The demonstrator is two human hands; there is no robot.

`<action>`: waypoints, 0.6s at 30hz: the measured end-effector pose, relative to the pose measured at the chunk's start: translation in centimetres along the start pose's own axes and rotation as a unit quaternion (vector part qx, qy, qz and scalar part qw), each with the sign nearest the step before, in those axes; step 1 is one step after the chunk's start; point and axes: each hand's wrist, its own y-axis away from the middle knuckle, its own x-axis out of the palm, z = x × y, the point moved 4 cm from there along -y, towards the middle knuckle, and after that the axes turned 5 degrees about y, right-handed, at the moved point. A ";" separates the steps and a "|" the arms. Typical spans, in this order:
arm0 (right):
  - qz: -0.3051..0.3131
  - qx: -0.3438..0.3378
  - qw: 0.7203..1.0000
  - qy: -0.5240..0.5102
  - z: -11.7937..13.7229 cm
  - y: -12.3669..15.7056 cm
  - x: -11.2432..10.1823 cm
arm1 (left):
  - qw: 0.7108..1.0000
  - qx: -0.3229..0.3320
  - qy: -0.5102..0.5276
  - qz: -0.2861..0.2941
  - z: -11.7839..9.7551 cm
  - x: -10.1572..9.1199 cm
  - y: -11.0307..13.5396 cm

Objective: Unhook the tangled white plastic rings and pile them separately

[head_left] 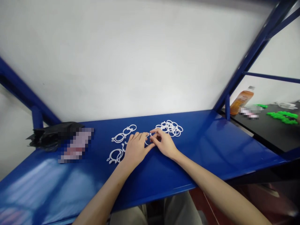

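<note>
Between my two hands, just above the blue shelf (pixel 164 175), is a thin white ring (pixel 146 140) with a small clip-like end. My right hand (pixel 164 143) pinches this ring between thumb and fingers. Reaching in from the other side, my left hand (pixel 138 145) has its fingertips and thumb at the same ring, though its grip is partly hidden. Beyond my right hand lies a heap of white rings (pixel 173 128). Left of my left hand are more white rings, some farther back (pixel 119 137) and some nearer (pixel 115 155), partly covered by that hand.
A black plastic bag (pixel 51 134) lies at the shelf's left end beside a blurred pinkish packet (pixel 77 145). Blue frame posts (pixel 248 59) rise at both sides. On a dark table to the right are an orange bottle (pixel 242 100) and green pieces (pixel 283 117).
</note>
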 end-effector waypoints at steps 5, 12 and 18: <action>-0.030 0.006 0.998 -0.048 -1.0 0.2 -0.8 | 0.989 -0.067 0.133 0.002 0.7 0.2 -0.2; -0.015 -0.054 0.998 0.007 -0.9 0.7 -1.0 | 0.977 -0.035 0.207 0.028 0.4 0.3 0.1; 0.019 -0.138 0.985 0.102 -0.3 1.6 -1.1 | 0.983 0.023 0.172 0.051 0.0 0.5 0.5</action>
